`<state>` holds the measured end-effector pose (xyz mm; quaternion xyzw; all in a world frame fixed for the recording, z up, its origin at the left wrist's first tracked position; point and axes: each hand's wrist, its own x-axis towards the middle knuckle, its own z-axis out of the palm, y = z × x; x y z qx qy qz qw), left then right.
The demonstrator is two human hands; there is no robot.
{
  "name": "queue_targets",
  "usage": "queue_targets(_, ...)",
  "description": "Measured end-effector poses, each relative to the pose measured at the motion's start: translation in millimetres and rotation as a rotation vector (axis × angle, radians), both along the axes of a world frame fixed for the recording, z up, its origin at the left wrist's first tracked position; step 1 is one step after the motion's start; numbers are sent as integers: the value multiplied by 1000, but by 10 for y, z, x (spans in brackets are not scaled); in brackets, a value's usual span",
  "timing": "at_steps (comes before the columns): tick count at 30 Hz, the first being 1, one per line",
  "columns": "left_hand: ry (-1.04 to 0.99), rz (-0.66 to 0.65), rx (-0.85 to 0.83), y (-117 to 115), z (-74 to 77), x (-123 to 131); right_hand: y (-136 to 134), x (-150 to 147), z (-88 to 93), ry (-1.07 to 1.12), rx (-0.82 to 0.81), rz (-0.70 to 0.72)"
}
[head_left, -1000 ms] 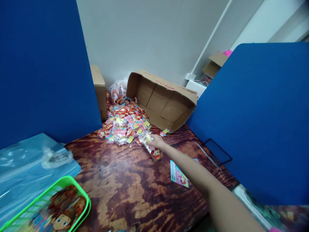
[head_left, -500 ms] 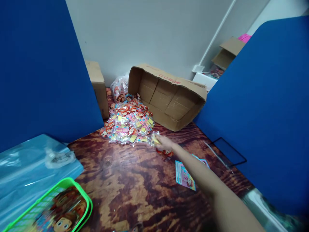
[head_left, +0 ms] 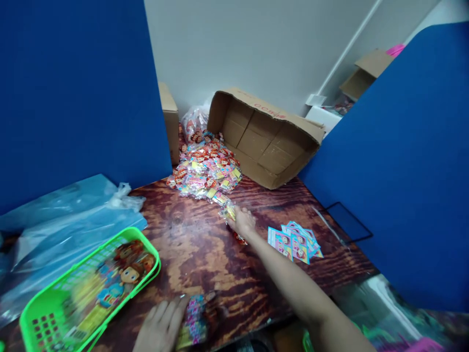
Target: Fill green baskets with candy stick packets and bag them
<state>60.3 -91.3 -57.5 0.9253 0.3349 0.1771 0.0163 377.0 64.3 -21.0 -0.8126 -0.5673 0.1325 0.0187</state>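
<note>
My right hand (head_left: pixel 244 223) reaches over the table, fingers closed on a small clear packet (head_left: pixel 227 210) with yellow in it. Red-brown pieces (head_left: pixel 240 238) show just below that hand. Beyond it lies a heap of similar packets (head_left: pixel 207 168) with doll-face prints. My left hand (head_left: pixel 161 323) rests palm down near the front edge, its fingers stretched out and its thumb hidden. Along its right side is a blurred, colourful packet (head_left: pixel 194 318), which it touches. A green basket (head_left: pixel 54 293) to the left holds larger doll-shaped packets (head_left: pixel 120 283).
An open cardboard box (head_left: pixel 264 142) lies on its side behind the heap. Printed cards (head_left: pixel 296 242) are spread at right, near a black wire frame (head_left: pixel 350 222). Blue plastic bags (head_left: pixel 73 210) lie at left. Blue partitions (head_left: pixel 84 93) flank the table.
My left hand has come into view at the bottom, beside a colourful packet. My right hand has drawn slightly back from the heap with its packet. The view has shifted, showing more basket and cards.
</note>
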Motion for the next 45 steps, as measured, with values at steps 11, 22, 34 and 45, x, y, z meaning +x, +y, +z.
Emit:
queue_targets(11,116,66,-433,-32,206,115,-584,-1055,325,70,58,974)
queue_targets(22,87,77,-438,-73,230,101,-671,-1140,344,-60,-118,1109)
queue_targets(34,-181,225,-343,-106,313,159,-720,-1025,278,57,-131,1168)
queue_targets(45,-212,190,-408,-84,275,138,-773,-1107,142,23,2,1191)
